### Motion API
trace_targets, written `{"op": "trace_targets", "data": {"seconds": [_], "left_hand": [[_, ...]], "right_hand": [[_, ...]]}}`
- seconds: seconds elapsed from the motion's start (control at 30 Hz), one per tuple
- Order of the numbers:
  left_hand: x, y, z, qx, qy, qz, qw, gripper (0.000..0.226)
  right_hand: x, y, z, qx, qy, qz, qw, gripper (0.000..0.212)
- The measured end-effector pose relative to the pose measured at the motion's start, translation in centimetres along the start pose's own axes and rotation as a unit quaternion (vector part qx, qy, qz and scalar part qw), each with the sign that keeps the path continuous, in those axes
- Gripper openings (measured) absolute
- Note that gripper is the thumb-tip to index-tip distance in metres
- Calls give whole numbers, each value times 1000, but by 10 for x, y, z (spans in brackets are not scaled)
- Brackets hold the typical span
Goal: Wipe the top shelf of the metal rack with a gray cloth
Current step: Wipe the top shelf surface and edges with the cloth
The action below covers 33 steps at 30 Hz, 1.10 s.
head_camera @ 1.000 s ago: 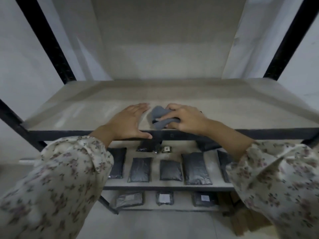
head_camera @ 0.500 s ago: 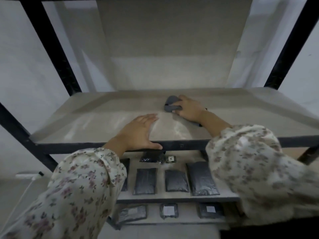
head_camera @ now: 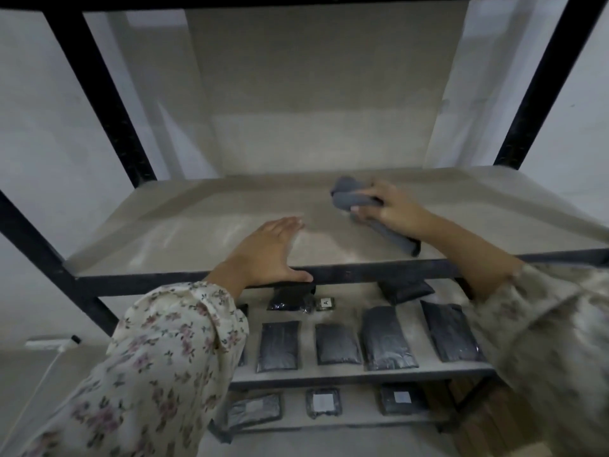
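My right hand grips the gray cloth, bunched on the top shelf right of center. 1 end trails toward the black metal rack's front edge.

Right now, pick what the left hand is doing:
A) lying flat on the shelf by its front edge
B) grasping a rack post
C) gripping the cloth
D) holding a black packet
A: the left hand lies with straight fingers on the shelf, its thumb along the front edge, while the right hand grips the cloth.
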<state>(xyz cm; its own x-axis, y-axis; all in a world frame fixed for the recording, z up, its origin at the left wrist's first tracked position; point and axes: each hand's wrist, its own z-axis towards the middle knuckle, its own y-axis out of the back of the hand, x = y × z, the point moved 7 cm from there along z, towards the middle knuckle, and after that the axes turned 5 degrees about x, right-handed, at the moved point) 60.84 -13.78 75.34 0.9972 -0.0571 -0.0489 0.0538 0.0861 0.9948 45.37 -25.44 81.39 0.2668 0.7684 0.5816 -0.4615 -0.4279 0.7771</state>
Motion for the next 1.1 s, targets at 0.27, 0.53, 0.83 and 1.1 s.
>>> {"op": "trace_targets", "data": {"seconds": [0.27,0.53,0.83,1.1], "left_hand": [[0,-1,-1,-9,-8,-16,1000,109],[1,-4,-1,9,0,3,1000,107],[7,-10,1,40,13,36,998,110],[14,-14,-5,55,59,39,996,113]], "right_hand": [[-42,-45,33,48,-94,-244,964,43],[44,-56,-62,84,86,-144,982,40],[-26,-35,29,49,-117,-247,961,40],[27,-61,-25,67,23,-216,974,39]]}}
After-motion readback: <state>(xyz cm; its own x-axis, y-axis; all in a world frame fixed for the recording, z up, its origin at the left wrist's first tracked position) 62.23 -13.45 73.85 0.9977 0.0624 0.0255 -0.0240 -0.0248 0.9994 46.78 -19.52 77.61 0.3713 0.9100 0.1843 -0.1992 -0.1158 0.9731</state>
